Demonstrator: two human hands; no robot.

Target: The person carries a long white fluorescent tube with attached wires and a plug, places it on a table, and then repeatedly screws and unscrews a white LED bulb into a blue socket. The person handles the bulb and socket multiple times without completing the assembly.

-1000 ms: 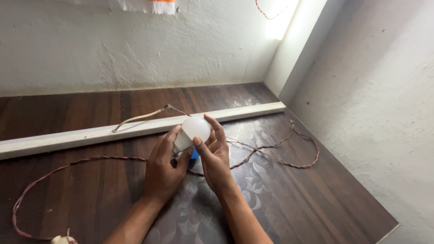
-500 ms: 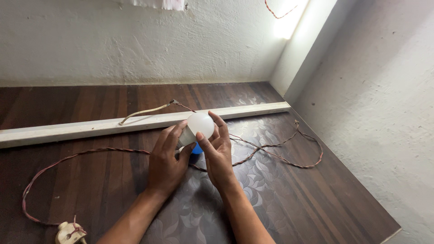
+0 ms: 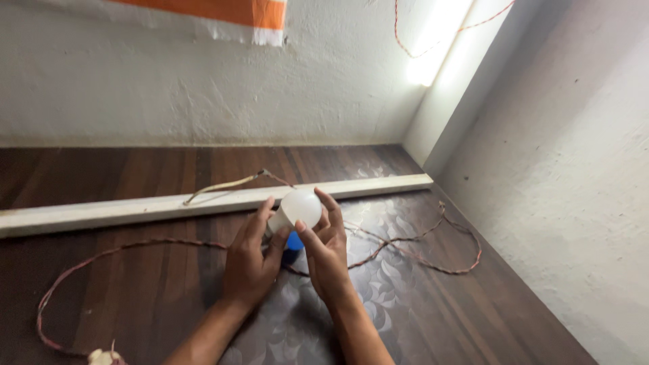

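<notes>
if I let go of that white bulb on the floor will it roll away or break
The bulb has a round, smooth dome, so it would likely roll, probably in a curve, since it narrows toward the blue holder. It looks light: the left hand and right hand hold it with fingertips only. Whether the dome is glass or plastic can't be told, so treat it as fragile.

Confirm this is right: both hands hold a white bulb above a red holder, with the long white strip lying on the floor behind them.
Not quite. In the head view, the holder under the white bulb is blue, not red. The rest stands: the left hand and right hand hold it, and the long white strip lies behind.
</notes>
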